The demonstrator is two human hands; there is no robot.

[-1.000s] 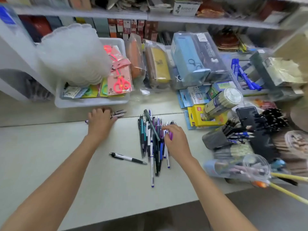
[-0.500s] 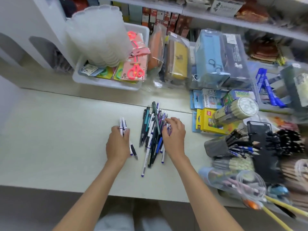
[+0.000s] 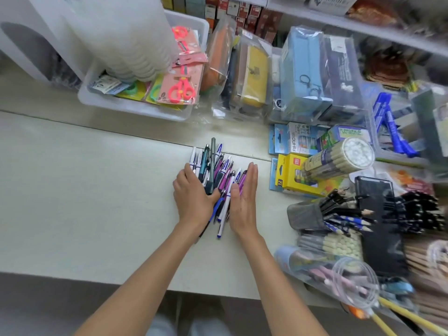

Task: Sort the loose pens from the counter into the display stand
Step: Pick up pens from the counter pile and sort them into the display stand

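Squeezing the pens [image 3: 213, 166] together, left hand [image 3: 194, 197] and right hand [image 3: 243, 204] now lie flat.

Left hand [image 3: 191, 197] has moved in against the pen pile [image 3: 219, 169]; right hand [image 3: 243, 204] has opened flat

pens [image 3: 219, 173] bunched mid-counter [image 3: 84, 190] near far edge | left hand [image 3: 192, 197] flat against left side | right hand [image 3: 243, 202] straight-fingered on right side

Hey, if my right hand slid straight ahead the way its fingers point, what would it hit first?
Bare counter lies just ahead of the right hand; the first thing in line looks like the bagged yellow pencil case, though depth is unclear.
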